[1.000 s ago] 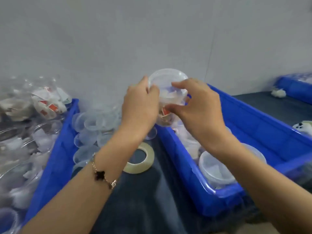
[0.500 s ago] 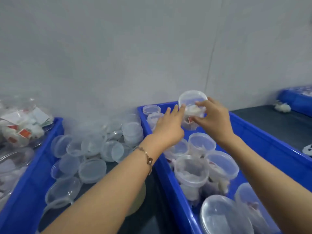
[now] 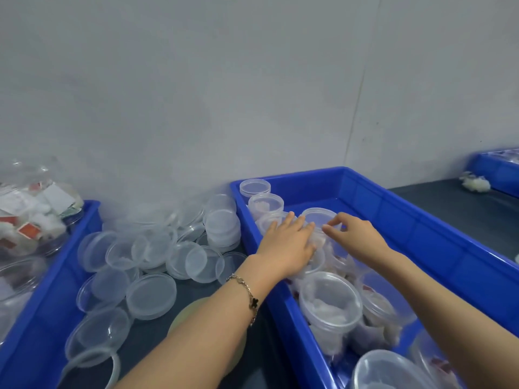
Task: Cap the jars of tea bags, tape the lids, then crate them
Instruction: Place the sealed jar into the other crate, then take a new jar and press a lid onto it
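Both hands (image 3: 323, 237) around a capped jar (image 3: 320, 220) inside the blue crate (image 3: 415, 220).

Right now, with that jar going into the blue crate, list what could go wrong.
1. The jar under both hands is being set among crowded capped jars; it might land tilted or knock a neighbour.
2. The left forearm crosses the tape roll and passes beside loose lids; pulling back could sweep them.

Head view, downward, near crate (image 3: 407, 217)
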Demonstrator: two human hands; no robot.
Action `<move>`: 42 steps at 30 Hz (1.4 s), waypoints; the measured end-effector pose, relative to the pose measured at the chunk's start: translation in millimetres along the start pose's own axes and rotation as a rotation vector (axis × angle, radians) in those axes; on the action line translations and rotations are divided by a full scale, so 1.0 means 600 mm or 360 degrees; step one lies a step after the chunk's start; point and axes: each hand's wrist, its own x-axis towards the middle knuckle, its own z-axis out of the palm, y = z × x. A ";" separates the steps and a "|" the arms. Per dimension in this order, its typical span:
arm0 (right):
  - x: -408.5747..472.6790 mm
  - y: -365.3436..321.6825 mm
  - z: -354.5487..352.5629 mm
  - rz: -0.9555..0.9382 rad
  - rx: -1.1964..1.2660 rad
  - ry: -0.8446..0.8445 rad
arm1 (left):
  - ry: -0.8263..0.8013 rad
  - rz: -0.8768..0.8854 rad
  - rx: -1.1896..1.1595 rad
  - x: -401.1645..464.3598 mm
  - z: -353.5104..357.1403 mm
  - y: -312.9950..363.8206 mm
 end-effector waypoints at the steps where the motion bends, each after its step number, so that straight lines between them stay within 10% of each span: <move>1: -0.001 -0.002 -0.003 0.0015 0.0018 -0.0043 | 0.0012 0.0003 -0.0006 -0.007 -0.004 -0.003; 7: -0.020 -0.055 -0.024 -0.0004 -0.0295 -0.0077 | -0.0004 -0.0118 -0.0004 -0.068 -0.030 -0.042; 15: -0.159 -0.290 0.052 -0.0777 0.0097 -0.0323 | 0.0107 -0.0638 -0.0510 -0.251 -0.071 -0.085; 25: -0.368 -0.543 0.163 -0.1285 0.0554 -0.0711 | 0.0399 -0.1465 0.0166 -0.548 -0.145 -0.173; 28: -0.421 -0.605 0.177 -0.1272 0.0785 -0.0859 | 0.0781 -0.1643 0.0082 -0.633 -0.161 -0.199; 34: -0.512 -0.698 0.217 -0.1182 0.1205 -0.1133 | 0.2324 -0.1819 0.0495 -0.793 -0.143 -0.230; 42: -0.626 -0.788 0.258 -0.1337 0.1335 -0.1523 | 0.2441 -0.2278 0.0291 -0.921 -0.126 -0.316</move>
